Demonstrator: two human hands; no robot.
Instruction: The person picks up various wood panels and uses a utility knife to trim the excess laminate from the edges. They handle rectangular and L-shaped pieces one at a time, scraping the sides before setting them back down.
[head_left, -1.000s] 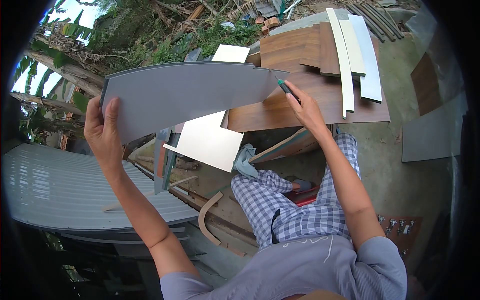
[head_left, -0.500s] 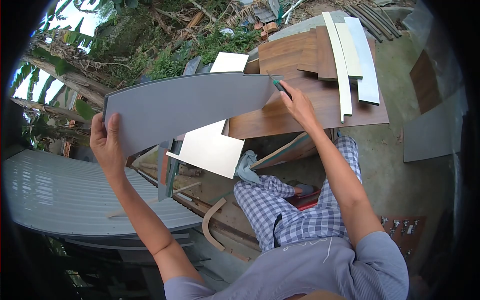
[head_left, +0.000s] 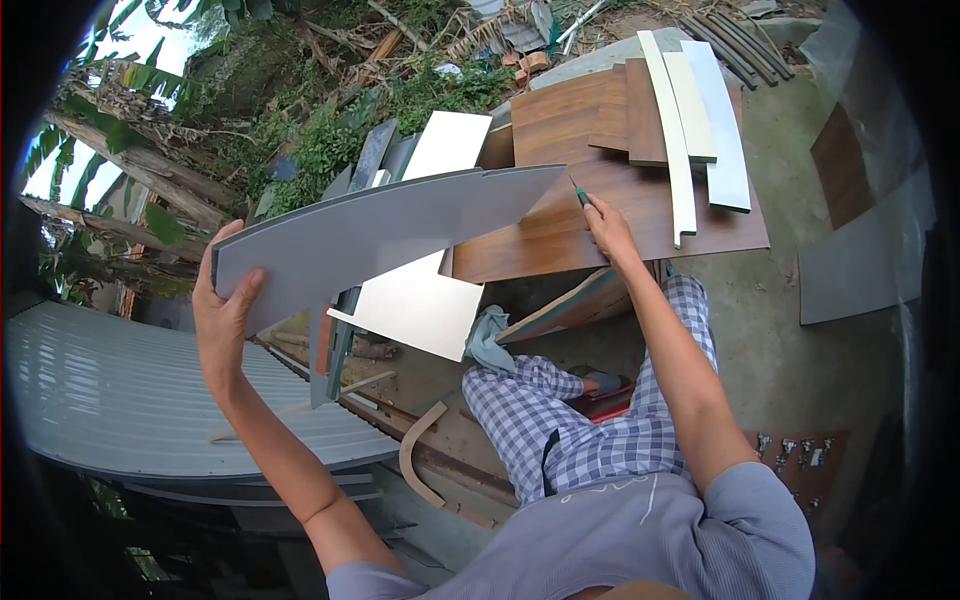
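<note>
My left hand (head_left: 222,305) grips the left end of a long grey panel (head_left: 370,235), thumb on its face and fingers behind. The panel is held up and tilted, its curved upper edge facing me and tapering to a point at the right. In my right hand (head_left: 610,228) is a slim tool (head_left: 582,195) with a green-and-black handle and a thin pointed metal tip. That tip is just right of the panel's pointed end, apart from it. Below the panel lies a cream-white board (head_left: 420,305), partly hidden by it.
A brown wood-grain board (head_left: 560,235) forms the work surface. Curved cream strips (head_left: 668,140) and a white strip (head_left: 728,150) lie on it at the right. A grey cloth (head_left: 489,340) hangs by my knee. Hardware pieces (head_left: 790,450) lie at lower right; corrugated roofing (head_left: 130,380) is at left.
The tool's tip has come away from the panel's right end, and my right hand moved slightly right and down. The panel has tilted, showing more of its top edge; my left hand turned with it.
</note>
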